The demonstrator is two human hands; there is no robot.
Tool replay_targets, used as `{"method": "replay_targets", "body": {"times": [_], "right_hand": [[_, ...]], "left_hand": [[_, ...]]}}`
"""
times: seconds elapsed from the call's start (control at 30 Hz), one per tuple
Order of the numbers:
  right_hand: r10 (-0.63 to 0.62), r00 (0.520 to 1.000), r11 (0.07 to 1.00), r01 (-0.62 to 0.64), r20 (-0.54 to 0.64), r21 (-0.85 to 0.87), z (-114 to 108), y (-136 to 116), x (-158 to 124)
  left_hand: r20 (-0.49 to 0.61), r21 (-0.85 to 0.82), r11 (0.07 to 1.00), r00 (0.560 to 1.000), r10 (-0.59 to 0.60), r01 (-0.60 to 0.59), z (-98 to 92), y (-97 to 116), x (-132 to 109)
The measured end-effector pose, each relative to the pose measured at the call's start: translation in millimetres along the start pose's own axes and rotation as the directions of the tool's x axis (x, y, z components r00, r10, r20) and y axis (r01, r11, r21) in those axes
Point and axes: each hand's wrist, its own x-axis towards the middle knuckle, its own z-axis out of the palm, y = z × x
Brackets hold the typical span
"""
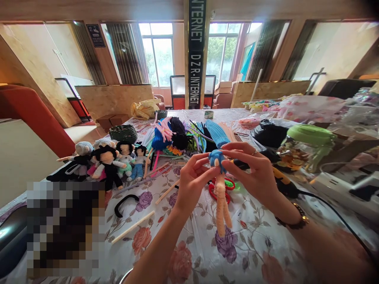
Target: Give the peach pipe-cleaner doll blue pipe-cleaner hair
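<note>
A small doll point(220, 193) with a peach body and two long legs hangs upright above the flowered tablecloth. Blue hair point(216, 157) covers its head. My left hand point(194, 179) pinches the head from the left, fingertips at the blue hair. From the right, my right hand point(251, 169) grips the same head between thumb and fingers, with a ring and a beaded bracelet showing. Red-handled scissors point(211, 191) lie behind the doll, partly covered by it.
Several finished dolls point(108, 161) sit at the left by a dark basket point(122, 133). Bundles of coloured pipe cleaners point(217, 132) lie at the back. A black-and-yellow corded tool point(282, 181) and a green-lidded jar point(309, 136) stand right. A curved black piece point(120, 203) lies front left.
</note>
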Motion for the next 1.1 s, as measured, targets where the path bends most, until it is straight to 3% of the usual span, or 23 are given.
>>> {"method": "replay_targets", "body": {"times": [0.57,0.97,1.1], "right_hand": [[0.029,0.994,0.999,-0.033,0.108,0.038,-2.9,-2.4,3.7],[0.005,0.986,0.985,0.024,0.168,-0.169,-5.5,0.3,3.6],[0.012,0.979,0.992,0.014,0.203,-0.123,-2.7,2.8,2.8]], "left_hand": [[-0.064,0.005,1.000,0.998,-0.015,0.015,-0.4,0.3,-2.2],[-0.092,0.046,0.999,0.996,-0.004,0.009,-1.6,-1.1,-2.7],[-0.113,0.050,0.999,0.994,0.012,-0.006,-1.8,-1.1,-1.9]]}}
